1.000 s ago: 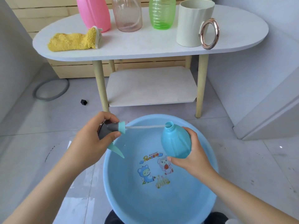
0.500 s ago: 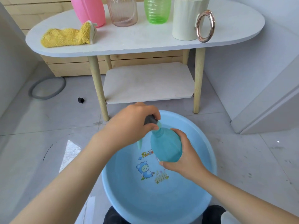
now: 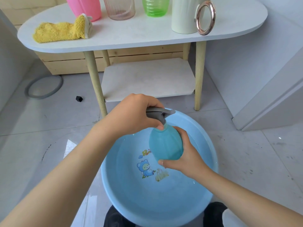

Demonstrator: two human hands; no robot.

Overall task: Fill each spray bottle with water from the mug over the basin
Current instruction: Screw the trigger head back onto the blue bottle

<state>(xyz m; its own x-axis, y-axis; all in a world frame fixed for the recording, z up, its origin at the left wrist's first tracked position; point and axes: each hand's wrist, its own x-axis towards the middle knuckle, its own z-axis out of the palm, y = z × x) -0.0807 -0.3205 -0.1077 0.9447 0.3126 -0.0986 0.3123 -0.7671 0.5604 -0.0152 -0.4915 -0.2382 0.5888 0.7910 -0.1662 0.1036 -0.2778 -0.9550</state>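
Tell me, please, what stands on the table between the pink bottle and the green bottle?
In the head view, one clear ribbed bottle stands between the pink bottle and the green bottle, on the white table.

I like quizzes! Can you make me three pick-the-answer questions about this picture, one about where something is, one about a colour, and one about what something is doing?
1. Where is the yellow cloth?
A. On the white table
B. In the basin
C. On the floor

2. What colour is the basin?
A. Pink
B. Light blue
C. Green

3. What is the left hand doing?
A. Hanging free
B. Lifting the mug
C. Gripping the grey spray head on the blue bottle

Answers:
1 A, it lies on the tabletop beside the pink bottle.
2 B, its rim and inside are light blue.
3 C, its fingers curl round the head while the right hand holds the bottle.
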